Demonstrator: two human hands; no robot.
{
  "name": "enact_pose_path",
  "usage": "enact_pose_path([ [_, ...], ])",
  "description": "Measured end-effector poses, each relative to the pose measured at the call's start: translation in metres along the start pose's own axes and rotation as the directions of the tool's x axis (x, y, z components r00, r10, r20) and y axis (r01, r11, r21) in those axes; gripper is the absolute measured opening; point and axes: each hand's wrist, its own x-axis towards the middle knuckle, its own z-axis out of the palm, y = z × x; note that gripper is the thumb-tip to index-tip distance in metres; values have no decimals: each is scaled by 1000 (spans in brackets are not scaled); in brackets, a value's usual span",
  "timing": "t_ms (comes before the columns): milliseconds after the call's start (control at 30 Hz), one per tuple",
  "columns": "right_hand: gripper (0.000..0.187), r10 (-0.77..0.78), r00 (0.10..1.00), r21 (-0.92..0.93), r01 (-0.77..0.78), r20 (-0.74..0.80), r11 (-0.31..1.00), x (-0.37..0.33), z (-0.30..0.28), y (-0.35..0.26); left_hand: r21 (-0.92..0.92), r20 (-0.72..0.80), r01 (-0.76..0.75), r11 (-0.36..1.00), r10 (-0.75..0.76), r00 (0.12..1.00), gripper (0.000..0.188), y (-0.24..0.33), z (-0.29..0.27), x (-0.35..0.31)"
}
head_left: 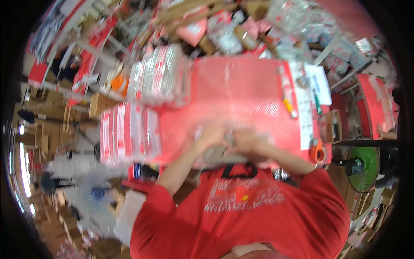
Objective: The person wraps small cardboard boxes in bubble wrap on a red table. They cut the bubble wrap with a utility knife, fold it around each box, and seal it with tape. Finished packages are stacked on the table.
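My left hand and my right hand are close together over the near edge of a red-topped table. Both are smeared by motion, so their grip does not show. Between and below them lies a flat greyish thing, too blurred to name. Clear wrap that looks like bubble wrap covers the table's middle. To the left sit a stack of clear-wrapped flat packs and, nearer, a row of red-and-white clear-wrapped packs.
On the table's right lie a yellow-handled cutter, white paper sheets and an orange tape dispenser. A green fan stands right of the table. Plastic-bagged goods pile up beyond it. Cardboard boxes fill the left.
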Motion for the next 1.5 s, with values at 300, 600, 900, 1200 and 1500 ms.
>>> enact_pose_path([
  [300, 85, 262, 957, 263, -222, -125, 939, -42, 9, 48, -786, 51, 196, 586, -255, 965, 27, -24, -67, 127],
  [600, 58, 740, 592, 873, -121, -319, 473, -178, 33, 166, -452, -702, -390, 802, -51, 710, 34, 4, -268, 346],
  [900, 73, 896, 307, 947, 97, -320, 305, -261, 90, 201, -537, -646, -813, -226, -509, 569, 75, -51, -272, 504],
  [1200, 56, 902, 391, 983, 100, -182, 155, -243, 85, 204, -617, -579, -786, -28, -660, 479, 72, 32, -268, 522],
  [1500, 48, 864, 448, 969, 24, -230, 245, -228, 65, 187, -318, -537, -812, -490, -613, 580, 77, -6, -261, 574],
])
